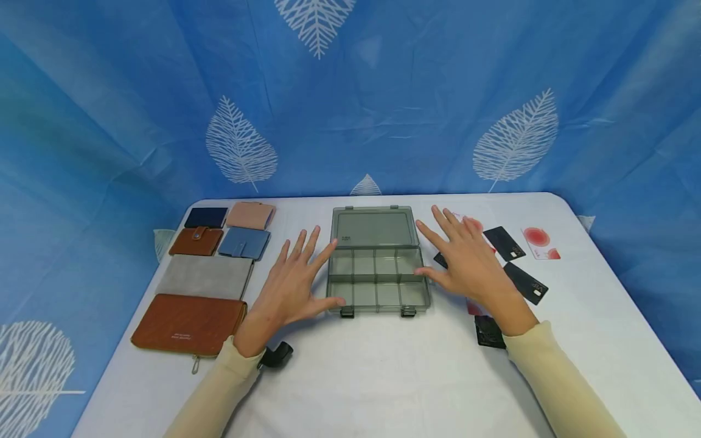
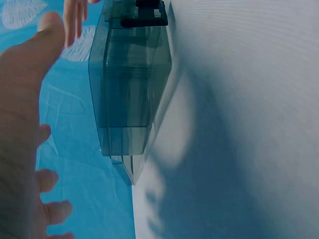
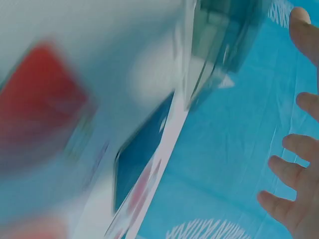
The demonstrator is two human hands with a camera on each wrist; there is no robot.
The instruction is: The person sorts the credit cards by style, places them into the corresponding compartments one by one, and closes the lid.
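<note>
A smoky grey see-through compartment box [image 1: 378, 278] lies open mid-table, its lid [image 1: 372, 228] folded back flat. My left hand [image 1: 296, 277] hovers just left of it, fingers spread and straight, thumb by the front left corner. My right hand [image 1: 464, 260] is spread the same way on the box's right, thumb at its right wall. Neither hand holds anything; whether the thumbs touch the box I cannot tell. The left wrist view shows the box [image 2: 129, 84] side-on beside my palm [image 2: 20, 124]. The right wrist view is blurred, showing my fingers [image 3: 299, 164] and the box corner [image 3: 224, 30].
Several wallets lie at the left: navy [image 1: 205, 217], pink [image 1: 251, 215], small brown [image 1: 196, 241], blue [image 1: 244, 243], long grey [image 1: 205, 277], long brown [image 1: 188, 323]. Cards lie scattered at the right: black ones [image 1: 504, 243] [image 1: 526, 283] [image 1: 489, 331] and a white-and-red one [image 1: 540, 243]. A blue leaf-print cloth backs the white table [image 1: 383, 377].
</note>
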